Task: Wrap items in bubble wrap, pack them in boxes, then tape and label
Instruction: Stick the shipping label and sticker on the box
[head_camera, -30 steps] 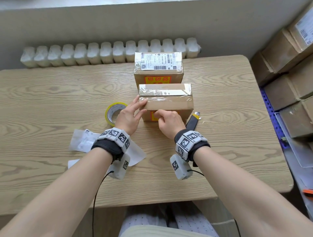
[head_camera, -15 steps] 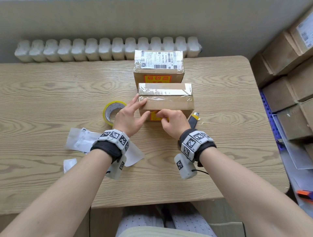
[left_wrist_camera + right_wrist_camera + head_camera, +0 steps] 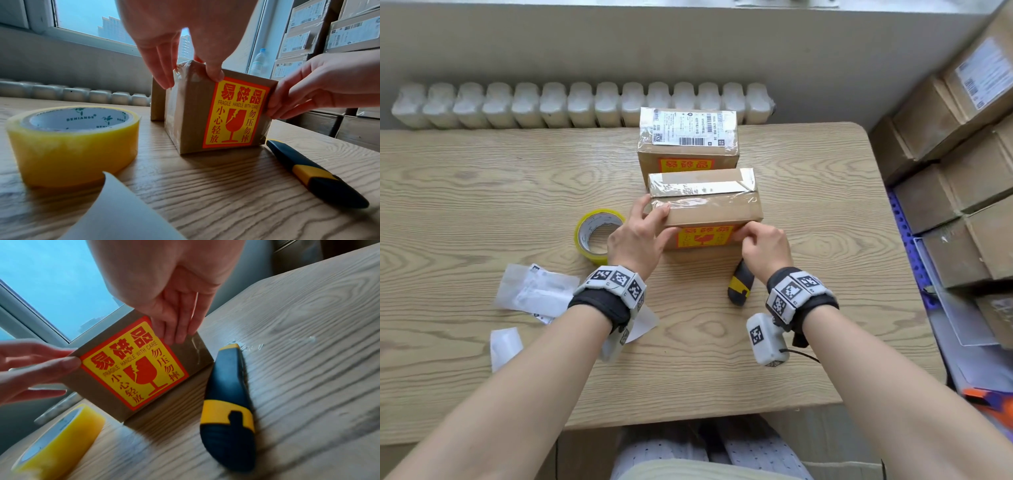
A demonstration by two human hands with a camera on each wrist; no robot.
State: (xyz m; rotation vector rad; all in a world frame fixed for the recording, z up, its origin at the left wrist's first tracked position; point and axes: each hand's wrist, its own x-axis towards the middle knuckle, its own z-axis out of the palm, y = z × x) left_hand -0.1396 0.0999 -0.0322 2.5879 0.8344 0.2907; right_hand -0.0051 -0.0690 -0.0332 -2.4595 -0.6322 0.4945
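A taped brown box (image 3: 709, 212) stands mid-table with a red-and-yellow fragile sticker (image 3: 703, 236) on its near face, clear in the left wrist view (image 3: 234, 113). My left hand (image 3: 659, 219) grips the box's near left corner, with its fingers (image 3: 162, 71) down the taped left end and its thumb on the front face. My right hand (image 3: 750, 233) presses straight fingertips (image 3: 176, 331) against the front face at the sticker's right edge. A second box (image 3: 688, 137), carrying a shipping label, sits directly behind.
A yellow-edged tape roll (image 3: 597, 236) lies left of the box. A black-and-yellow utility knife (image 3: 739, 281) lies by my right wrist. White backing papers (image 3: 534, 291) are scattered at the near left. Stacked cartons (image 3: 962, 154) fill the right; a radiator (image 3: 585, 102) lines the table's far edge.
My right hand slid from the middle of the front face to its right edge, uncovering the sticker. The left hand kept its hold on the left corner.
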